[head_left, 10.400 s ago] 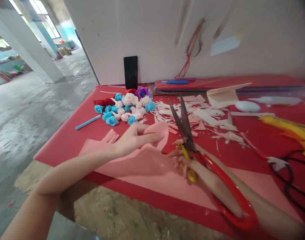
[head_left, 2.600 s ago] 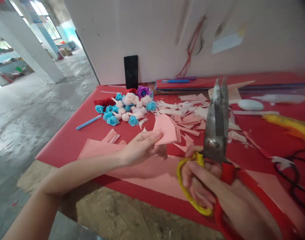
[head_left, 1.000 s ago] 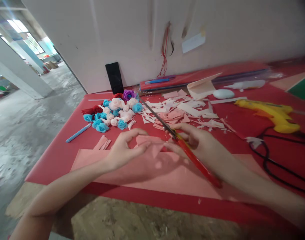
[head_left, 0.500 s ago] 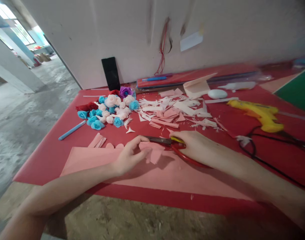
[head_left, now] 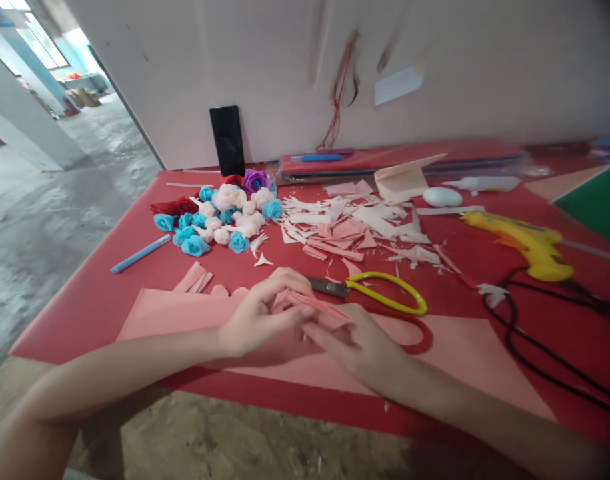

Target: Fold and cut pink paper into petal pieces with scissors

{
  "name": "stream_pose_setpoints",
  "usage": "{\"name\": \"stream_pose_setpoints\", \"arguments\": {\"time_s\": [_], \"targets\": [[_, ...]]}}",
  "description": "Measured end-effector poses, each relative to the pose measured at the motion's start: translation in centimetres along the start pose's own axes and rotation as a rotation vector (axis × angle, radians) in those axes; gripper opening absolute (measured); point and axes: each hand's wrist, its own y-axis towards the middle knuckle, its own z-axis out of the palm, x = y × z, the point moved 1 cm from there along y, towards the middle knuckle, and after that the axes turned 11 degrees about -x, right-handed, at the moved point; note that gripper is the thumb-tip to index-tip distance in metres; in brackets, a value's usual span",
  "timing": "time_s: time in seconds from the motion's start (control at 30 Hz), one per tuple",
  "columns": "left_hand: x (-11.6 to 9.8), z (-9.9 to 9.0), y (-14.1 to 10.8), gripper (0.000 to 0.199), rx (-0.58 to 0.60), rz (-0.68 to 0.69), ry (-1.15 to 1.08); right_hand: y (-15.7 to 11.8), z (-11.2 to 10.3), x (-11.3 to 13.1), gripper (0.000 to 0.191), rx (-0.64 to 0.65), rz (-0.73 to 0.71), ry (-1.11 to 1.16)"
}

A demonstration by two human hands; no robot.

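Between my two hands is a small folded piece of pink paper (head_left: 329, 312). My left hand (head_left: 265, 317) pinches it from the left, and the fingers of my right hand (head_left: 367, 343) close on its lower right side. Just behind them lie scissors (head_left: 385, 287) with one yellow and one red handle; the blade tips are hidden by my left hand. Under both hands a large sheet of pink paper (head_left: 175, 317) is spread on the red table (head_left: 89, 307). A few small cut pink pieces (head_left: 195, 277) rest at its back left edge.
Paper flowers (head_left: 229, 217) in blue, pale pink, red and purple sit at the back left, before a leaning phone (head_left: 228, 140). Paper scraps (head_left: 355, 223) cover the middle. On the right are a yellow glue gun (head_left: 525, 243), its black cable (head_left: 515, 320) and a white egg-shaped object (head_left: 442, 197).
My right hand has let go of the scissors, which now lie on the table. It has moved nearer to me and taken hold of the pink paper beside my left hand.
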Motion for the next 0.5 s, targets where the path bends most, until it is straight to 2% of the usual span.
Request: {"name": "stream_pose_setpoints", "arguments": {"time_s": [0.13, 0.2, 0.33, 0.5], "targets": [[0.1, -0.3, 0.0, 0.004, 0.031, -0.071, 0.024, 0.0, 0.9, -1.5, 0.028, 0.031, -0.027, 0.110], [0.0, -0.6, -0.1, 0.009, 0.033, 0.020, 0.109, -0.1, 1.2, -1.9, 0.028, 0.051, -0.022, 0.121], [-0.6, -0.8, -0.2, 0.016, 0.048, 0.302, 0.292, -0.5, 1.7, -2.2, 0.028, 0.073, 0.021, 0.117], [-0.7, -0.8, -0.4, 0.010, 0.145, 0.464, 0.396, -0.8, 1.5, -2.3, 0.029, 0.169, 0.075, 0.063]]}}
